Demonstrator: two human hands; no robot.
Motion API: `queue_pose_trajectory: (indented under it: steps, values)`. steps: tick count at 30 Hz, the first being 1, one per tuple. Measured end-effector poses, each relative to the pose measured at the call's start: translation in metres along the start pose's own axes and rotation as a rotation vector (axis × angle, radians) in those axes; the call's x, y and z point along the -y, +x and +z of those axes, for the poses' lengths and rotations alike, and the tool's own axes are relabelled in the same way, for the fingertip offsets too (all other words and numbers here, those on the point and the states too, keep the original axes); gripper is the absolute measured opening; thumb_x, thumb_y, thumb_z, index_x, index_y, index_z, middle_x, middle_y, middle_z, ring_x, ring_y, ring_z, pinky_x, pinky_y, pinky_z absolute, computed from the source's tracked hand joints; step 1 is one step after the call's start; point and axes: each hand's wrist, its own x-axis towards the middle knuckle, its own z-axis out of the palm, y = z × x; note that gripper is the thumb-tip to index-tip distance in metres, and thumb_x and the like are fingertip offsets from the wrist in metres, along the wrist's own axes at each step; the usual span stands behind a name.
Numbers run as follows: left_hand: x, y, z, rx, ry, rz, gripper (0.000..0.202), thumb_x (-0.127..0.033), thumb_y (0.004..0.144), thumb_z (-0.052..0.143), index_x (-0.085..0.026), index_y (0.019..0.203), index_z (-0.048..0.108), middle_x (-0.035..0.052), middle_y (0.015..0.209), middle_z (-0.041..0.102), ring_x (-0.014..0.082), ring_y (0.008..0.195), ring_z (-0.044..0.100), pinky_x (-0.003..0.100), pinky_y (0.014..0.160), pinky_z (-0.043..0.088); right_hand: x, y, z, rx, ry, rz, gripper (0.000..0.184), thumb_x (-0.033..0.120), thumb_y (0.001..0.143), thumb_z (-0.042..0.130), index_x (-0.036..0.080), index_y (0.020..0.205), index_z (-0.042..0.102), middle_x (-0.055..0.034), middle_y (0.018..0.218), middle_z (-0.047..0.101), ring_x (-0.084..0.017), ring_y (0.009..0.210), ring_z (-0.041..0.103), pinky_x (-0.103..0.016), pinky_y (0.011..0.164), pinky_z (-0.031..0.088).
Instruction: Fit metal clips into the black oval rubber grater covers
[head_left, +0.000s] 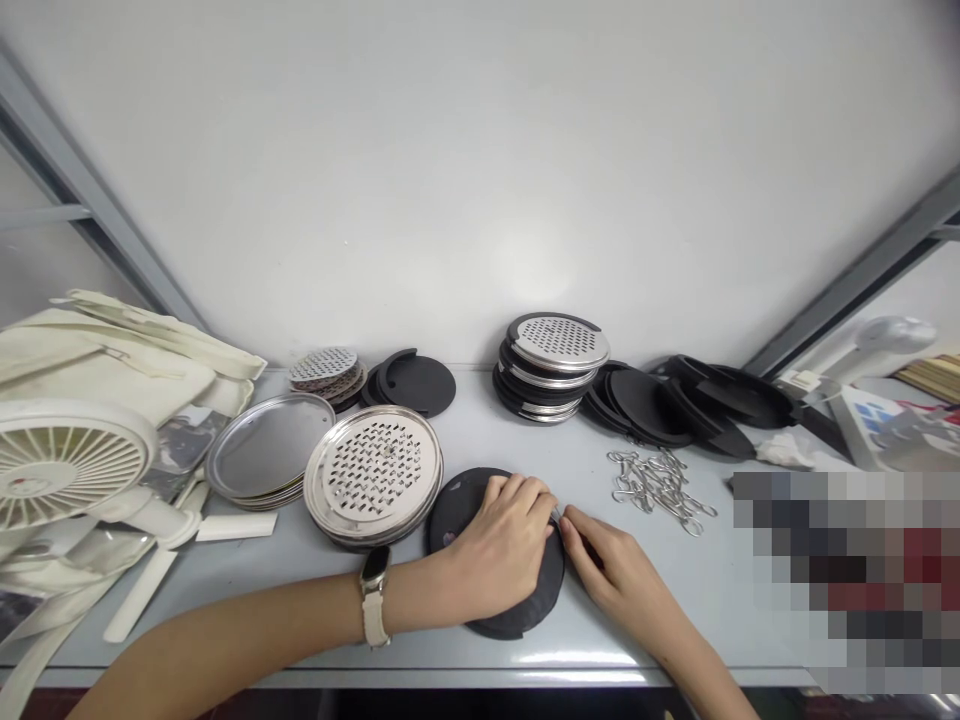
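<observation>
A round black plastic disc [517,612] lies on the table in front of me. My left hand [501,545], with a watch on its wrist, rests across the disc, fingers curled down over its right side. My right hand [611,560] is at the disc's right edge, thumb and forefinger pinched together. A sliver of thin metal wire [556,512] shows between both hands; its full shape is hidden. Right of my hands lies a loose pile of bent wire hooks [658,485]. To the left, round metal grater plates [379,465] are stacked, close by the disc.
Plain metal discs [270,445], small grater plates [324,366] and black rings [420,385] sit at the back left. A stack of black-rimmed graters [555,350] stands behind, beside more black parts [649,400]. A white fan [67,460] occupies the far left. The right side is partly pixelated.
</observation>
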Motion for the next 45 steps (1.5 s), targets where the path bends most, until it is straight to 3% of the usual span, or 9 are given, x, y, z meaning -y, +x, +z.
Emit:
queue_pose_trajectory:
  steps: [15,27,45]
  values:
    - [0.0034,-0.0008,0.0032,-0.013,-0.136,0.051,0.028,-0.004,0.090,0.038,-0.018,0.111,0.050,0.0037,0.105,0.057,0.0180,0.100,0.048,0.034,0.091,0.034,0.0037,-0.0011,-0.0032,0.024,0.035,0.009,0.028,0.030,0.100,0.031,0.020,0.093,0.056,-0.0037,0.078,0.065,-0.020,0.069,0.061,-0.028,0.063,0.041]
    - [0.0024,-0.0013,0.0000,0.017,-0.118,0.031,0.038,-0.002,0.089,0.032,-0.018,0.123,0.036,0.0082,0.114,0.053,0.0210,0.103,0.049,0.038,0.092,0.037,0.0017,-0.0005,-0.0003,0.000,-0.024,-0.005,0.029,0.030,0.099,0.032,0.021,0.076,0.047,-0.0014,0.067,0.059,-0.018,0.060,0.056,-0.027,0.057,0.037]
    - [0.0015,-0.0008,0.0010,0.017,-0.118,0.031,0.038,-0.002,0.089,0.034,-0.018,0.123,0.038,0.0085,0.112,0.053,0.0216,0.102,0.050,0.037,0.090,0.038,0.0020,-0.0003,0.0000,-0.023,-0.029,0.004,0.029,0.030,0.098,0.035,0.022,0.070,0.039,0.0030,0.060,0.050,-0.014,0.052,0.048,-0.024,0.053,0.034]
